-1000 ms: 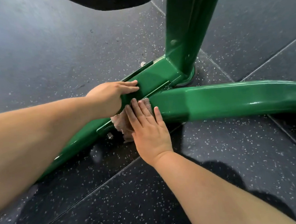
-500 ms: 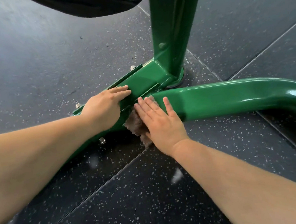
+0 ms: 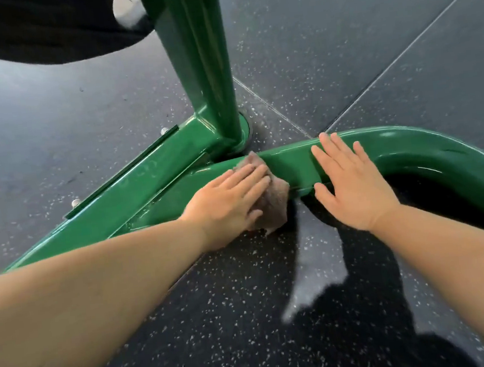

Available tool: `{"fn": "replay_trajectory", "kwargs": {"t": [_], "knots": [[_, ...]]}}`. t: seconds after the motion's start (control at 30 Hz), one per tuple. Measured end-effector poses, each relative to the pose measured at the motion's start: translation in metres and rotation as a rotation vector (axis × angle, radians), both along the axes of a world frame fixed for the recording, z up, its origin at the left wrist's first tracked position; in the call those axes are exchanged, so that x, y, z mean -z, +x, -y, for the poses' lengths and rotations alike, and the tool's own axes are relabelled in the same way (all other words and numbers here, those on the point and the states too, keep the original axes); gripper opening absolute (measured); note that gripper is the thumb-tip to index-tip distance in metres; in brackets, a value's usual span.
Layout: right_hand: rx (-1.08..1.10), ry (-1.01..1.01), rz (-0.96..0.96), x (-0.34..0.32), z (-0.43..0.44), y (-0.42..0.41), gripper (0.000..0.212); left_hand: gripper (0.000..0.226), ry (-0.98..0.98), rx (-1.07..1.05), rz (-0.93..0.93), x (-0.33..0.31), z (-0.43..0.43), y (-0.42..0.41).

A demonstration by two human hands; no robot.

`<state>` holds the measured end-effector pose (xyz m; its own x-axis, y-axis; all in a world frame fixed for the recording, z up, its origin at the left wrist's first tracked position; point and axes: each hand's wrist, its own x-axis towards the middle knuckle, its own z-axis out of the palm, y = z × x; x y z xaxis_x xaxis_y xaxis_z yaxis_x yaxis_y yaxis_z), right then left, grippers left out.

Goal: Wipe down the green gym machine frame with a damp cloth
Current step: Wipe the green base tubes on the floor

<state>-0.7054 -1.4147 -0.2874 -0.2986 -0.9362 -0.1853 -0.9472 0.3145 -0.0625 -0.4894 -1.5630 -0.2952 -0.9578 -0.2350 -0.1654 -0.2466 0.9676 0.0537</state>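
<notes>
Left hand [image 3: 230, 197] fingers [image 3: 251, 174] straight, pressing brown cloth [image 3: 274, 208] on glossy green frame [image 3: 438, 149]; right hand [image 3: 350, 186] flat, released, beside; frame bends rightward.

Dark speckled floor tiles [image 3: 339, 40] are lying all around, thin seams [image 3: 400, 57] running between them. A black pad [image 3: 28, 29] is hanging at upper left. Shadows [image 3: 364, 304] are falling across the near floor.

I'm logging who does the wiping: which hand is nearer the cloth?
Left. The left hand lies flat on the cloth, pressing it against the green frame. The right hand rests flat on the frame further right, apart from the cloth.
</notes>
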Motion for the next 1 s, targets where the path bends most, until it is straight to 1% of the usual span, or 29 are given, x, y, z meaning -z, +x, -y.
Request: {"fn": "replay_trajectory", "kwargs": {"t": [0.07, 0.13, 0.17, 0.23, 0.27, 0.33, 0.43, 0.5, 0.57, 0.63, 0.7, 0.73, 0.8, 0.93, 1.0], "knots": [[0.109, -0.013, 0.02, 0.004, -0.009, -0.009, 0.063, 0.07, -0.003, -0.088, -0.029, 0.001, 0.02, 0.023], [0.164, -0.019, 0.051, 0.007, -0.014, -0.013, 0.061, 0.073, -0.008, -0.166, 0.056, -0.004, 0.032, 0.047], [0.171, -0.025, 0.065, 0.009, -0.015, -0.014, 0.06, 0.079, -0.02, -0.18, 0.088, -0.005, 0.031, 0.05], [0.188, -0.045, 0.09, 0.012, -0.015, -0.016, 0.057, 0.091, -0.045, -0.205, 0.104, -0.008, 0.017, 0.028], [0.206, -0.064, 0.104, 0.013, -0.013, -0.018, 0.055, 0.093, -0.032, -0.212, 0.084, -0.007, 0.009, 0.009], [0.273, -0.101, 0.125, 0.013, -0.01, -0.021, 0.053, 0.089, -0.007, -0.143, 0.024, -0.002, -0.008, -0.037], [0.339, -0.116, 0.124, 0.01, -0.005, -0.028, 0.053, 0.085, -0.033, -0.025, 0.069, 0.004, -0.017, -0.077], [0.347, -0.119, 0.124, 0.01, -0.001, -0.032, 0.053, 0.085, -0.054, 0.023, 0.044, 0.008, -0.008, -0.059], [0.356, -0.109, 0.12, 0.009, 0.0, -0.036, 0.053, 0.082, -0.05, 0.051, 0.048, 0.008, 0.003, -0.021], [0.361, -0.081, 0.12, 0.008, -0.001, -0.035, 0.054, 0.083, -0.042, 0.02, 0.091, -0.002, 0.017, 0.011], [0.365, -0.059, 0.127, 0.009, -0.003, -0.034, 0.054, 0.093, 0.031, -0.079, 0.182, -0.015, 0.021, 0.026], [0.371, -0.059, 0.129, 0.01, -0.005, -0.035, 0.054, 0.098, 0.072, -0.125, 0.237, -0.02, 0.017, 0.022], [0.378, -0.079, 0.129, 0.011, -0.009, -0.038, 0.054, 0.103, 0.06, -0.171, 0.246, -0.021, 0.007, -0.002], [0.433, -0.094, 0.164, 0.012, -0.013, -0.039, 0.056, 0.089, 0.054, -0.229, 0.16, -0.007, -0.005, -0.081], [0.438, -0.083, 0.15, 0.013, -0.015, -0.042, 0.055, 0.087, 0.047, -0.229, 0.098, -0.001, -0.012, -0.115]]}}
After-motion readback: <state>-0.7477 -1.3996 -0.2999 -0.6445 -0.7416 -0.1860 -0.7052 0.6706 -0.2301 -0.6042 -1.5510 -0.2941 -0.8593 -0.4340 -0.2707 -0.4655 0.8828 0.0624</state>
